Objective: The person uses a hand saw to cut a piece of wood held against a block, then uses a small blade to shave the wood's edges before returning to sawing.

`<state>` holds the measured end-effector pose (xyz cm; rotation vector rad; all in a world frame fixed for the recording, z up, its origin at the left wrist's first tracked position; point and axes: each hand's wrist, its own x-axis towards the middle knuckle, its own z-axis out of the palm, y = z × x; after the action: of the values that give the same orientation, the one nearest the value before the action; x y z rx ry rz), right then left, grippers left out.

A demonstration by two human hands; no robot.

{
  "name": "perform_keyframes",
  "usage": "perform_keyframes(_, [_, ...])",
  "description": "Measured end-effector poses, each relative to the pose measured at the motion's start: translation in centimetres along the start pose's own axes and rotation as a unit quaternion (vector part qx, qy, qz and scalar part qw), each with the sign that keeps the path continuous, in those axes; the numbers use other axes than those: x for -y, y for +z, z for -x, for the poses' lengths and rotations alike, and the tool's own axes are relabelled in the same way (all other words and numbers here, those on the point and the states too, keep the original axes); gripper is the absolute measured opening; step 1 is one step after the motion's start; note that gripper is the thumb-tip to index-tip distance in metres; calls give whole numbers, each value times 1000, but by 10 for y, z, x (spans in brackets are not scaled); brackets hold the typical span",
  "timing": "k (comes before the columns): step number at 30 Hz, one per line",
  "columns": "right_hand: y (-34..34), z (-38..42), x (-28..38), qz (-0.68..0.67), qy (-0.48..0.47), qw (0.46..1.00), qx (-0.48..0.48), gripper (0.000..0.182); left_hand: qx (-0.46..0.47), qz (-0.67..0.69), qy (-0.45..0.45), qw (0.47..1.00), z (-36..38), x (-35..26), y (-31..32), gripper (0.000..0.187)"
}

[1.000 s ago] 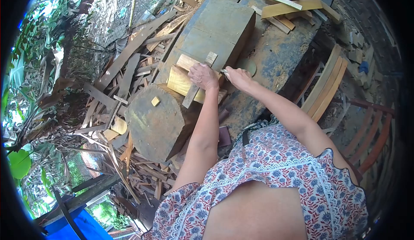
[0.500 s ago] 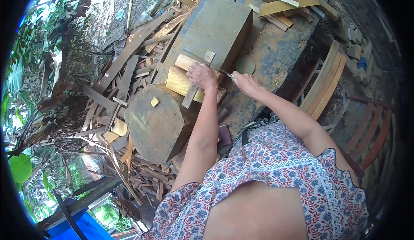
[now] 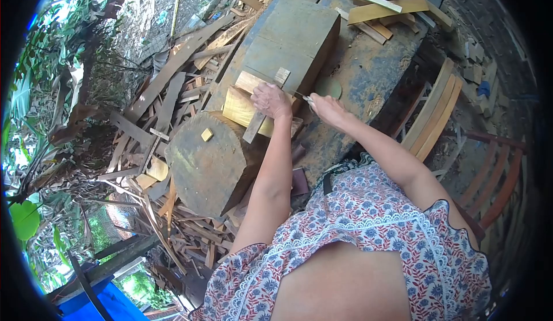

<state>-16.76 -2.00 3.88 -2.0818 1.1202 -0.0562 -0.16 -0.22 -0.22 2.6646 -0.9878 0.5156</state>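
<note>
My left hand (image 3: 272, 100) is closed over a narrow wooden strip (image 3: 254, 126), pressing it down across a yellowish wood block (image 3: 238, 106). The strip's other end sticks out beyond my fingers. My right hand (image 3: 329, 111) grips the handle of a thin-bladed hand tool (image 3: 299, 95), its slim metal blade pointing left toward my left hand and the strip. The far part of the blade is hidden at the wood. Beneath the block lie a large squared timber (image 3: 291, 36) and a round log stump (image 3: 204, 162).
A small yellow wood chip (image 3: 207, 134) lies on the stump. Scrap wood (image 3: 167, 113) is heaped at the left, and cut boards (image 3: 386, 12) are stacked at the back right. A round greenish disc (image 3: 330, 89) sits beside the timber. Slatted wooden chairs (image 3: 435, 110) stand at the right.
Both hands stay almost in place. The long thin line of the blade seen past the left hand earlier no longer shows; only a short length near the right hand does.
</note>
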Motion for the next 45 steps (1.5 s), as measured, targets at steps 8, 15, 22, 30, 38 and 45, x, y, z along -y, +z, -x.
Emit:
perform_keyframes(8, [7, -6, 3, -10, -3, 1000, 2, 23, -2, 5, 3, 1000, 0, 2, 0, 18])
perform_keyframes(15, [0, 5, 1, -15, 15, 1000, 12, 23, 3, 23, -7, 1000, 0, -1, -4, 17])
perform_keyframes(22, [3, -13, 13, -10, -7, 1000, -1, 24, 6, 13, 0, 1000, 0, 2, 0, 18])
perform_keyframes(30, [0, 4, 1, -22, 13, 1000, 9, 25, -1, 10, 4, 1000, 0, 0, -3, 17])
perform_keyframes(38, [3, -3, 8, 7, -19, 1000, -13, 24, -4, -1, 6, 1000, 0, 2, -2, 17])
perform_keyframes(45, [1, -8, 10, -23, -5, 1000, 6, 24, -7, 12, 5, 1000, 0, 2, 0, 17])
